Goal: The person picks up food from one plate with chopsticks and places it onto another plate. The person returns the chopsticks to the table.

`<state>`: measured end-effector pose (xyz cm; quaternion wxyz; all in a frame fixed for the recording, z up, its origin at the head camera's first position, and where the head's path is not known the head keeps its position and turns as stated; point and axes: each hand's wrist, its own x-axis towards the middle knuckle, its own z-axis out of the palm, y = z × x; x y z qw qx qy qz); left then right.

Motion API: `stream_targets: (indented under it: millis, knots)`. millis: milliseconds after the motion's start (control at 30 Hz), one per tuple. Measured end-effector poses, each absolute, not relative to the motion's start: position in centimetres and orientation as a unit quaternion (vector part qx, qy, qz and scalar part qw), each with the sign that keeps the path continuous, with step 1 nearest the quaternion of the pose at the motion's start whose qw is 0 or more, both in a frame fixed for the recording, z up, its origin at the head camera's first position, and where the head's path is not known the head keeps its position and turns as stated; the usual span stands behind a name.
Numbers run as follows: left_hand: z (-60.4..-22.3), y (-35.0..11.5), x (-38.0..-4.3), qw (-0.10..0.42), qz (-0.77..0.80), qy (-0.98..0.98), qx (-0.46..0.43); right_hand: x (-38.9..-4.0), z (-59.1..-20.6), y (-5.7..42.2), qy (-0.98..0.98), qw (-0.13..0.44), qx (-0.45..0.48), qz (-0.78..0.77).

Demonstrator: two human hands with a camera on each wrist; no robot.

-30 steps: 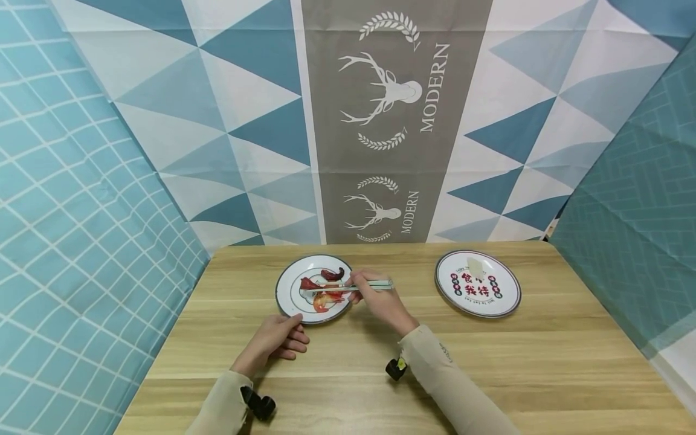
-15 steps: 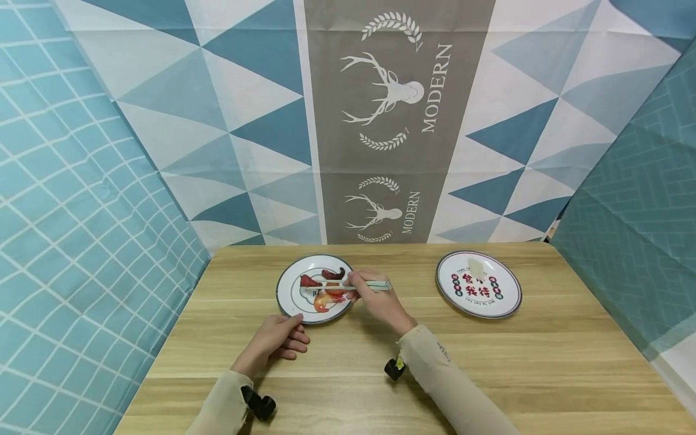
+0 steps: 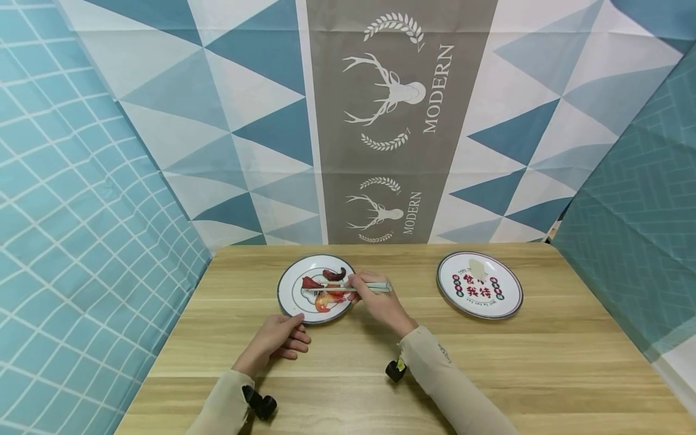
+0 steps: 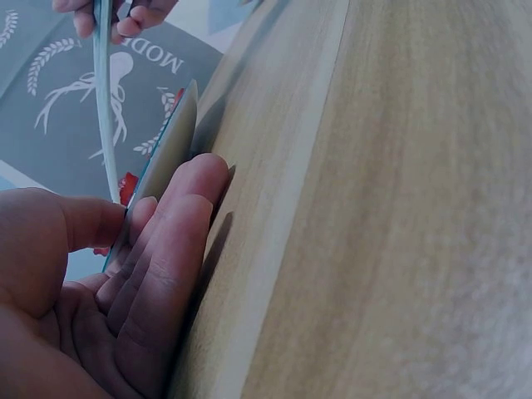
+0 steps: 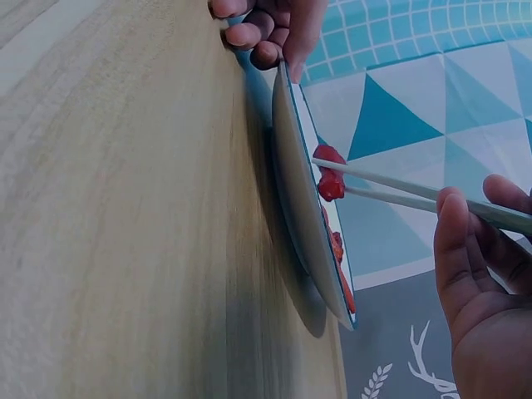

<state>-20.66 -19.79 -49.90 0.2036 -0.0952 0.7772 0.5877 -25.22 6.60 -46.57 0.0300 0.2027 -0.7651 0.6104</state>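
A white plate (image 3: pixel 293 307) with a dark rim lies at the left of the table. On it are a dark red piece of food (image 3: pixel 312 283), a curved dark piece (image 3: pixel 335 275) and an orange-red shrimp (image 3: pixel 324 300). My left hand (image 3: pixel 276 338) pinches the plate's near rim, thumb on top and forefinger below, the other fingers extended over the table. From the right, my right hand (image 3: pixel 382 307) holds a pair of pale chopsticks (image 5: pixel 391 187) across the plate. Their tips lie either side of the dark red piece in the right wrist view.
A second white plate (image 3: pixel 508 302) with red lettering stands at the right, a small pale piece (image 3: pixel 477 269) near its far side. Wooden tabletop (image 3: pixel 348 368) runs between and in front of the plates. Patterned cloths (image 3: pixel 261 139) hang behind and at both sides.
The chopstick tips have shifted slightly at the dark red piece. Both hands keep their places, the left on the plate rim and the right on the chopsticks.
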Motion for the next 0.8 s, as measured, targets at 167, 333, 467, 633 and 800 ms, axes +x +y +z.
stream_targets:
  millis: [167, 333, 467, 633, 800]
  knots:
    - [-50.1, -19.8, -20.7, 0.204, 0.590, 0.776, -0.094, -24.1, -45.2, 6.6, -0.763, 0.021, 0.199, 0.614]
    - [-50.2, -19.9, -20.7, 0.204, 0.593, 0.774, -0.090, -23.4, -44.6, 6.6, -0.762, 0.020, 0.200, 0.616]
    - [-50.2, -20.0, -20.8, 0.205, 0.594, 0.773, -0.088, -23.4, -44.7, 6.6, -0.766, 0.017, 0.195, 0.612]
    - [-50.0, -20.0, -20.7, 0.207, 0.595, 0.772, -0.086, -23.5, -44.8, 6.7, -0.773, 0.020, 0.195, 0.603]
    - [-49.9, -19.9, -20.7, 0.208, 0.593, 0.773, -0.088, -23.6, -44.9, 6.7, -0.769, 0.026, 0.199, 0.607]
